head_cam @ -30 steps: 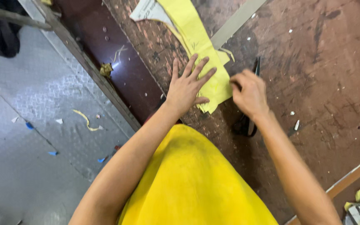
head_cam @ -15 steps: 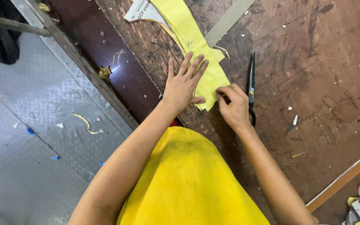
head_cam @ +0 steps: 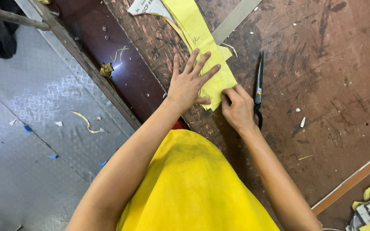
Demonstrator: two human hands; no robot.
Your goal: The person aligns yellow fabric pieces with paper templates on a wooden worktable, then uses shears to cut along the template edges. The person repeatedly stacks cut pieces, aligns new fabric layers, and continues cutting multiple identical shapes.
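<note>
Right hand [head_cam: 236, 107] shifted onto yellow piece [head_cam: 202, 47], fingers pinching its edge | left hand [head_cam: 189, 83] flat, fingers spread | scissors [head_cam: 258, 87] beside

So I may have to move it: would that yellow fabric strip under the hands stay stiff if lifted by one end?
Probably not. The thin yellow fabric strip lies flat and creased on the worn brown table, so it likely droops. The left hand presses it flat, suggesting it is light and shifts easily.

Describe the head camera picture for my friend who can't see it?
A person's left hand presses flat on a yellow fabric strip on a worn brown wooden table, while the right hand pinches the strip's near edge. Black metal scissors lie just right of the hands.
</note>
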